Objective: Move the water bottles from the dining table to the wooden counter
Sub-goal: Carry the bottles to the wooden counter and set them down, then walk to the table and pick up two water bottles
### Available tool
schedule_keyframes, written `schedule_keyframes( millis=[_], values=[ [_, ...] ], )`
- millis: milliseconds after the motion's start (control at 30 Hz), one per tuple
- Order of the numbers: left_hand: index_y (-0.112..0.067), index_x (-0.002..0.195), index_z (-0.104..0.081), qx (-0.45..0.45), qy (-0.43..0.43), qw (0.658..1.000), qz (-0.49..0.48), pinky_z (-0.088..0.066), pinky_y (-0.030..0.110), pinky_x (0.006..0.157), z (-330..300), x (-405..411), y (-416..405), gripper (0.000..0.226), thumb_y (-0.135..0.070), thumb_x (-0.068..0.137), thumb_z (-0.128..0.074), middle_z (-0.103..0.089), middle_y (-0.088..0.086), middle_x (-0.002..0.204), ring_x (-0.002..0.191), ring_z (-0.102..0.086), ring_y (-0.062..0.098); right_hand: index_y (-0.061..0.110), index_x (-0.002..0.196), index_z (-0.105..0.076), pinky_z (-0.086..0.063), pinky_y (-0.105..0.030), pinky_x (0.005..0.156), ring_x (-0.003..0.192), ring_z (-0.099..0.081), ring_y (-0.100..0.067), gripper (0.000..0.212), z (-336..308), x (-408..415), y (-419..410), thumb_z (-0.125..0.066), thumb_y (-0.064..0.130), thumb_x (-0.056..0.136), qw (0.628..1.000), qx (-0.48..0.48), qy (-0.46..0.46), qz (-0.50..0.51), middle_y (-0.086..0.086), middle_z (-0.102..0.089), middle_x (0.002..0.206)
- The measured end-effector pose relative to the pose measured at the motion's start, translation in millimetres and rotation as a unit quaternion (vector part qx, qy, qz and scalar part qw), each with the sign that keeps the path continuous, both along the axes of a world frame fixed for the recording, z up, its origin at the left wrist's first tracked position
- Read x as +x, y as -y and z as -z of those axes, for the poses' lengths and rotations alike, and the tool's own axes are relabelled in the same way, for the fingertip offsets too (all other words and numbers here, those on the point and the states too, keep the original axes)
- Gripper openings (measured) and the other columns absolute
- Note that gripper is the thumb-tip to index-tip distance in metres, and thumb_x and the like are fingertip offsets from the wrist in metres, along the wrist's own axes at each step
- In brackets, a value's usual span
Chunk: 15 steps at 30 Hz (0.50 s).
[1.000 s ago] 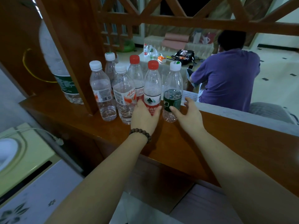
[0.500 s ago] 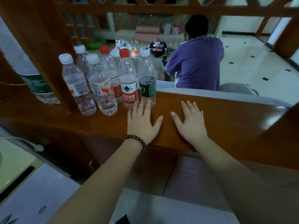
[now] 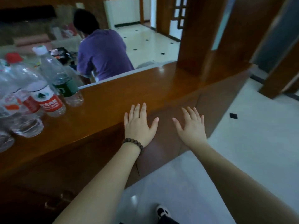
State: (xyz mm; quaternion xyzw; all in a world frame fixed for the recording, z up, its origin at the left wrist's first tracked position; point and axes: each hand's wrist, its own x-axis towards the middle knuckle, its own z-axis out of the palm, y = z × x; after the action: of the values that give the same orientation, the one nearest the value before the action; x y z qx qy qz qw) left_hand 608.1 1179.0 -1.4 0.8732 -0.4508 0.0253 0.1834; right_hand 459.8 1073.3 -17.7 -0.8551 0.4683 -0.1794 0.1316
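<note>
Water bottles (image 3: 53,94) stand bunched together at the left end of the wooden bench (image 3: 129,88), all upright, their outlines smeared by blur. The one farthest to the right in the bunch has a white cap and a dark green label (image 3: 66,88); just left of it and nearer is a bottle with a red and white label (image 3: 48,102), and further clear bottles crowd behind and to the left, one with a red cap (image 3: 13,56). Both hands are empty and well apart from the bottles. The left hand (image 3: 139,125), with a dark bead bracelet (image 3: 133,143) at the wrist, is spread flat with fingers apart over the near edge of the bench; whether the palm touches the wood I cannot tell. The right hand (image 3: 191,128) is likewise spread wide, its grip holding nothing, to the right of the left hand and in front of the bench's near face. On the far side of the bench a person in a purple shirt (image 3: 102,54) sits with their back turned. A pale tiled floor (image 3: 242,151) with small dark diamonds runs along the right, and a shoe (image 3: 162,211) shows at the bottom edge.
</note>
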Motion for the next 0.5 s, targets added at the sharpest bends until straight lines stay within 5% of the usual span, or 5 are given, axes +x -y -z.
schedule_keyframes(
  millis=[233,500],
  values=[
    [-0.023,0.151,-0.017,0.023,-0.011,0.980,0.199,-0.009,0.048,0.118,15.8,-129.2,38.1,0.073,-0.062,0.091,-0.032,-0.019,0.002,0.158,0.147,-0.008,0.021,0.018,0.148,-0.028,-0.006,-0.046,0.120,0.148,-0.008,-0.022,0.066,20.4,-175.1,-29.9,-0.033,0.056,0.095,0.975,0.037,0.000,0.220,-0.005,-0.023,0.158],
    [-0.019,0.151,-0.017,0.040,-0.026,0.905,0.422,-0.008,0.044,0.118,28.2,-324.3,58.4,0.073,-0.057,0.092,-0.037,-0.024,0.003,0.156,0.144,-0.015,0.021,0.016,0.147,-0.031,-0.008,-0.043,0.120,0.148,-0.011,-0.021,0.063,35.1,-374.0,-113.0,-0.033,0.053,0.096,0.887,0.067,0.006,0.458,-0.005,-0.026,0.157]
  ],
)
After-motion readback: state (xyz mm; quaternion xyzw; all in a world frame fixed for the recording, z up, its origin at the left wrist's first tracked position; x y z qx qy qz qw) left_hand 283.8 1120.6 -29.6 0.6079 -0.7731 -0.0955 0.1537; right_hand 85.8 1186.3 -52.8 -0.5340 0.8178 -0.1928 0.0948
